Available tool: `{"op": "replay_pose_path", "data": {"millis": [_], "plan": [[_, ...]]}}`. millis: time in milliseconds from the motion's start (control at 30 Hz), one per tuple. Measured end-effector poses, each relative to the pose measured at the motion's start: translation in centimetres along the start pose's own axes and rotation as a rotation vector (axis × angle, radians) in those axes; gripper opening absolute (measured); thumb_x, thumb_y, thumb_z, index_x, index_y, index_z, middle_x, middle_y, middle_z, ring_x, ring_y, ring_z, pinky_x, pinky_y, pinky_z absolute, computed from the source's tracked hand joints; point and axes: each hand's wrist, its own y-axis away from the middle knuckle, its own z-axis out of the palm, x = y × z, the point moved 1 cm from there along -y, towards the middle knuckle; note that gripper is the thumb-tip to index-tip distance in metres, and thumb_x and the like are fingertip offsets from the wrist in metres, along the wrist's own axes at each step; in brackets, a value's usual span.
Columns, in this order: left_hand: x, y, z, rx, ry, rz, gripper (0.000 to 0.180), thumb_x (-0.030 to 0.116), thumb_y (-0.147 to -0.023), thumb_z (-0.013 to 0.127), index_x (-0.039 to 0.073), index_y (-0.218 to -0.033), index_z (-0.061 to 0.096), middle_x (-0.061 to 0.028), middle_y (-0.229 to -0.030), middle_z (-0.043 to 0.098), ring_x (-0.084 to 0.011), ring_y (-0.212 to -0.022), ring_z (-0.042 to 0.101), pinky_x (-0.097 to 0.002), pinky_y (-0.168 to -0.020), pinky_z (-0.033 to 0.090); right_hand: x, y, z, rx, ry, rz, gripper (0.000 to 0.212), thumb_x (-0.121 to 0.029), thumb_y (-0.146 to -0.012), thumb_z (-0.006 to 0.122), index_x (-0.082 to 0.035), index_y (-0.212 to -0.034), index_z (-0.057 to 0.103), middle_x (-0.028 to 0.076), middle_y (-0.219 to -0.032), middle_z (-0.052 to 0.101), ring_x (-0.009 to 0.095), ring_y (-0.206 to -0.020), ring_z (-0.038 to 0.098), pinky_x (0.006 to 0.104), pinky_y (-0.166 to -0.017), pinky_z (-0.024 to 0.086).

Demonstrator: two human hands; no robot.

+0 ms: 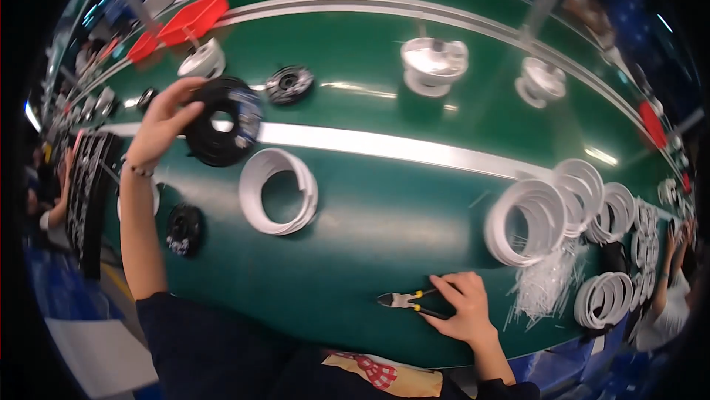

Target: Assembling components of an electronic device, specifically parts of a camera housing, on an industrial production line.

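Observation:
My left hand (pixel 157 122) is raised at the left and grips the edge of a black ring-shaped part (pixel 201 139). Small components line one side of this part, and its middle is an open hole. Low on the green work surface, my right hand (pixel 467 310) has its fingers around the handles of side cutters (pixel 401 301). Their jaws point left and the handles are black and yellow. Between the hands, nearer the left one, lies a stack of white rings (pixel 253 196). Another black round part (pixel 185 230) rests below my left hand.
At the right are more white rings (pixel 497 233) beside a heap of thin clear plastic strips (pixel 543 289). White round housings (pixel 435 74) stand on the far green belt (pixel 340 52), beyond a pale metal strip (pixel 384 146). A red tray (pixel 194 19) is far left. Other people's arms (pixel 669 259) show at both sides.

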Motion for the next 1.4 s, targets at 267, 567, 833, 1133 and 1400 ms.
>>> {"op": "replay_pose_path", "data": {"millis": [267, 567, 833, 1133, 1400], "plan": [[-10.9, 12.2, -4.3, 0.179, -0.117, -0.362, 0.033, 0.004, -0.080, 0.057, 0.002, -0.113, 0.052, -0.0025, -0.098, 0.057, -0.0093, -0.089, 0.051, -0.0207, -0.077, 0.041, -0.3, -1.8, 0.1, -0.105, 0.027, -0.020, 0.053, -0.021, -0.051, 0.075, -0.006, -0.100, 0.060, 0.007, -0.089, 0.053, 0.024, -0.080, 0.050, 0.0348, -0.069, 0.038], [-11.0, 7.4, -3.1, -0.131, -0.448, -0.346, 0.036, -0.006, -0.063, 0.065, 0.000, -0.098, 0.060, -0.0076, -0.081, 0.062, -0.0132, -0.069, 0.059, -0.0256, -0.064, 0.049, -0.7, -2.4, 0.1, -0.099, -0.044, -0.100, 0.057, -0.024, -0.055, 0.074, -0.007, -0.107, 0.057, 0.006, -0.093, 0.051, 0.022, -0.083, 0.048, 0.0332, -0.070, 0.037], [5.2, -14.3, 8.7, -0.049, -0.668, 0.541, 0.019, 0.005, -0.078, 0.054, -0.002, -0.095, 0.060, -0.0167, -0.088, 0.062, -0.0253, -0.081, 0.061, -0.0316, -0.071, 0.047, -4.8, -4.5, -13.6, -0.141, 0.036, -0.206, 0.060, -0.021, -0.055, 0.073, -0.004, -0.110, 0.054, 0.007, -0.090, 0.053, 0.025, -0.081, 0.053, 0.0357, -0.067, 0.040], [4.2, -29.5, 27.7, -0.193, -0.765, 0.462, 0.035, 0.025, -0.075, 0.057, 0.004, -0.103, 0.057, -0.0198, -0.092, 0.061, -0.0354, -0.089, 0.057, -0.0420, -0.080, 0.046, 6.2, -25.9, -24.1, 0.131, 1.124, -0.361, 0.037, -0.016, -0.054, 0.072, -0.006, -0.088, 0.062, 0.007, -0.082, 0.054, 0.024, -0.086, 0.051, 0.0353, -0.072, 0.043], [3.1, -30.4, 27.8, -0.007, -0.592, 0.352, 0.008, 0.010, -0.068, 0.058, 0.006, -0.069, 0.065, -0.0151, -0.073, 0.062, -0.0315, -0.074, 0.060, -0.0385, -0.070, 0.049, 11.6, -38.6, -15.2, -0.263, 1.204, -0.301, 0.033, -0.017, -0.050, 0.073, -0.010, -0.081, 0.064, 0.004, -0.083, 0.054, 0.021, -0.089, 0.050, 0.0316, -0.071, 0.041]]}}
